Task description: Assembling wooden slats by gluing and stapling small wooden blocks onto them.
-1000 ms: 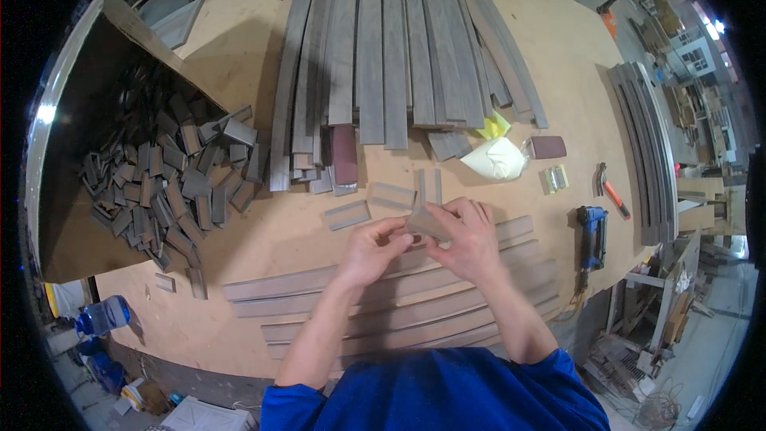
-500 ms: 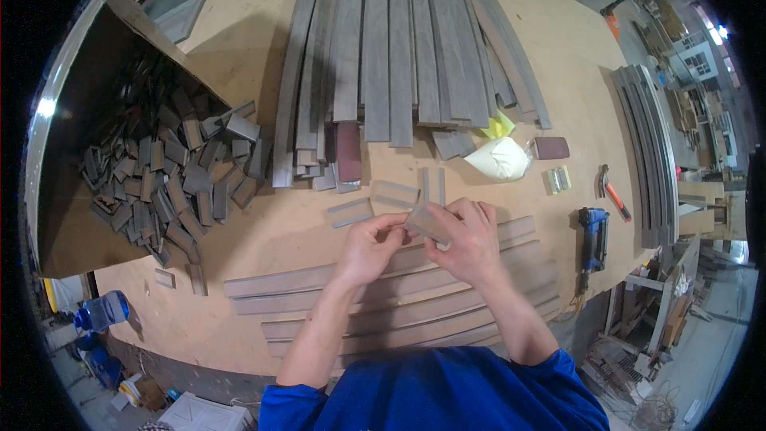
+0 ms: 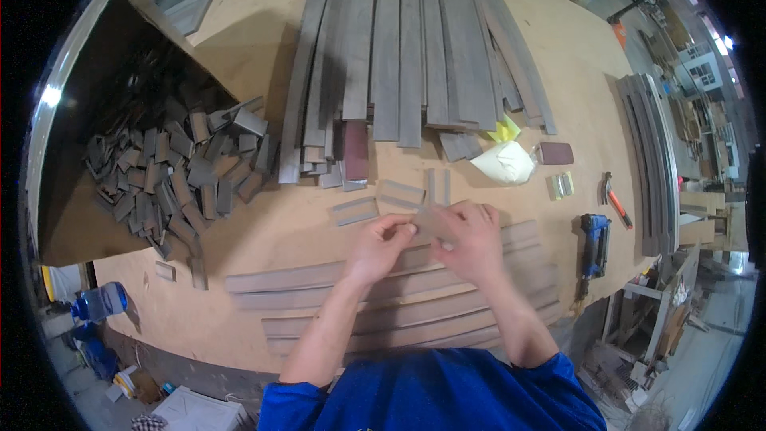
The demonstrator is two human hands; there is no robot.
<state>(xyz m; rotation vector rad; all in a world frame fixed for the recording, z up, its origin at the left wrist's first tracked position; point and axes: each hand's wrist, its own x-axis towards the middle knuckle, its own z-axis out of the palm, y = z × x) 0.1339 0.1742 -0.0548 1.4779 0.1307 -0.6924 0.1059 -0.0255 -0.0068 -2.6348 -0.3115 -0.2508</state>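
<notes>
One grey piece (image 3: 432,223) in right hand (image 3: 474,246) — any nailer (image 3: 594,243) lettering illegible.

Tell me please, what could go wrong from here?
The small flat grey piece in the right hand might slip and mark the long grey-brown wooden strips nearby.

The blue-and-black nail gun lies near the edge of the pale wooden table, so a bump might knock it off.

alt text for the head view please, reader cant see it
A person's right hand holds a small, blurred grey piece beside the left hand, over a wooden table with long strips. Long grey boards lie beyond, an open box of short pieces at left, a blue tool and hammer at right.
</notes>
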